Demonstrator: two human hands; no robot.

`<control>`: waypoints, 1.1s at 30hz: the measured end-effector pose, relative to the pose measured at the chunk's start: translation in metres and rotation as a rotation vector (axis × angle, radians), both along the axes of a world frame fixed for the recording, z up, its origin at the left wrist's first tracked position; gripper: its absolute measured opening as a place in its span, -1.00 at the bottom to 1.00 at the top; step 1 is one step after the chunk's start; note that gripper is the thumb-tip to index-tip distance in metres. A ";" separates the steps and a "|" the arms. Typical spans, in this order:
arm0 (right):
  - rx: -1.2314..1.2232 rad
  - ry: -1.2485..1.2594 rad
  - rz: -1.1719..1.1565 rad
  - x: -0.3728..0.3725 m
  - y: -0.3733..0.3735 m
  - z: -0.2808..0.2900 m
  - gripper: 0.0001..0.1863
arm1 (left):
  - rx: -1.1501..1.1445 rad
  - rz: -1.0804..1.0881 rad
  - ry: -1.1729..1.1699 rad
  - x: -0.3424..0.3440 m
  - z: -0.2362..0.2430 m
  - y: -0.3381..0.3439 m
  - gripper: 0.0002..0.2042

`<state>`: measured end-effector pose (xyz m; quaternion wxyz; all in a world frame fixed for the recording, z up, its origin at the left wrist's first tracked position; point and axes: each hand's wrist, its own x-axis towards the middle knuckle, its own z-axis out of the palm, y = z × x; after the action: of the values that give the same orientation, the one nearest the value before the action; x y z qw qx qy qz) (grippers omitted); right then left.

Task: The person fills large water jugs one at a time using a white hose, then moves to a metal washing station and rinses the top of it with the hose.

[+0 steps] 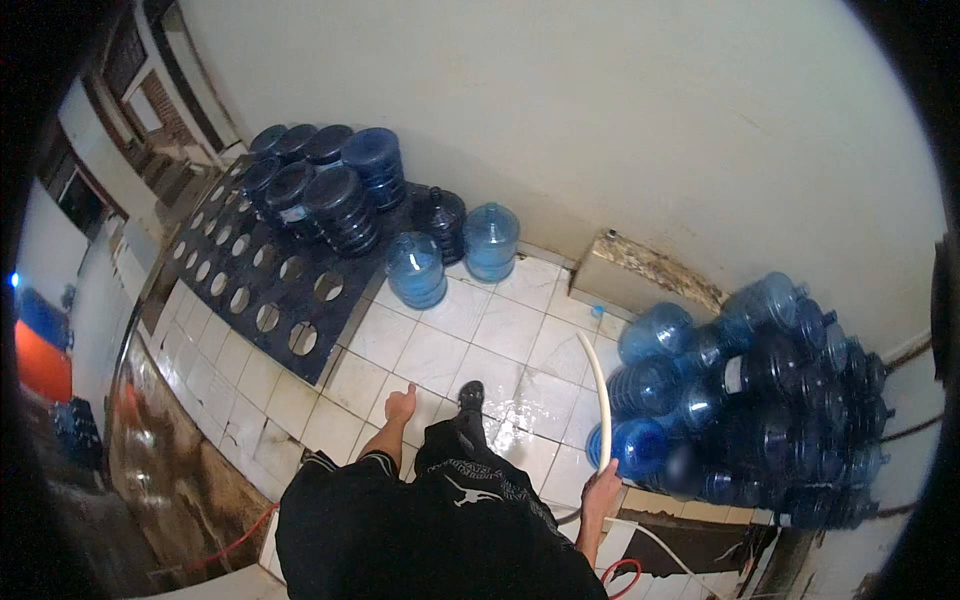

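My right hand [600,488] is closed round a cream-coloured hose [602,400], its free end curving up and forward over the wet white floor tiles [480,318]. Just beyond that hand, a blue water jug [638,445] lies on its side at the edge of a large pile. My left hand [400,404] hangs over the tiles with its fingers curled in and the thumb pointing forward; nothing shows in it. Ahead of me, two light blue jugs [416,268] and a dark jug [440,220] stand upright on the floor.
A dark rack [315,290] with round holes stands at the left, several upturned jugs [342,205] on its far end. Many jugs [770,385] are stacked on their sides at the right. A stained ledge [640,275] runs along the wall. Red tubing [622,572] lies near my right arm.
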<state>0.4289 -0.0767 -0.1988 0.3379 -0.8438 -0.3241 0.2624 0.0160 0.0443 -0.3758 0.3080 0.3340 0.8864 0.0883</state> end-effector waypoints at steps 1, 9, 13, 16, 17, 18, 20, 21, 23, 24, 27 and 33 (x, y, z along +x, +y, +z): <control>0.032 0.019 0.029 -0.009 0.018 -0.009 -0.39 | -0.012 0.018 -0.009 -0.015 -0.006 -0.001 -0.32; -0.036 0.052 0.266 -0.126 0.181 0.021 -0.33 | -0.026 -0.197 0.004 -0.127 -0.058 0.129 -0.46; -0.097 0.045 0.359 -0.176 0.249 0.003 -0.34 | 0.067 -0.179 -0.078 -0.157 -0.078 0.254 -0.41; -0.241 0.077 0.352 -0.201 0.282 -0.020 -0.35 | 0.095 -0.243 -0.015 -0.184 -0.127 0.346 -0.29; -0.268 0.091 0.339 -0.208 0.292 -0.025 -0.35 | 0.121 -0.208 -0.005 -0.189 -0.144 0.373 -0.24; -0.276 0.105 0.311 -0.212 0.298 -0.032 -0.35 | 0.059 -0.209 -0.055 -0.189 -0.134 0.408 -0.20; -0.294 0.073 0.212 -0.211 0.297 -0.054 -0.38 | -0.009 -0.222 -0.077 -0.195 -0.128 0.468 -0.13; -0.267 0.111 0.160 -0.218 0.309 -0.054 -0.39 | -0.016 -0.219 -0.051 -0.203 -0.141 0.490 -0.10; -0.293 0.053 0.120 -0.206 0.305 -0.072 -0.42 | 0.022 -0.238 0.062 -0.213 -0.157 0.529 -0.09; -0.315 0.093 0.137 -0.211 0.312 -0.067 -0.41 | 0.046 -0.252 0.119 -0.214 -0.162 0.545 -0.08; -0.356 0.164 0.038 -0.218 0.314 -0.066 -0.52 | 0.018 -0.224 0.110 -0.215 -0.161 0.582 -0.12; -0.332 -0.151 0.240 -0.194 0.255 -0.102 -0.55 | 0.131 -0.332 0.190 -0.207 -0.217 0.559 -0.40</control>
<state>0.2351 0.1786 -0.3008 0.1355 -0.8604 -0.3992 0.2864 -0.1907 0.6036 -0.5930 0.2108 0.5016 0.8368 0.0617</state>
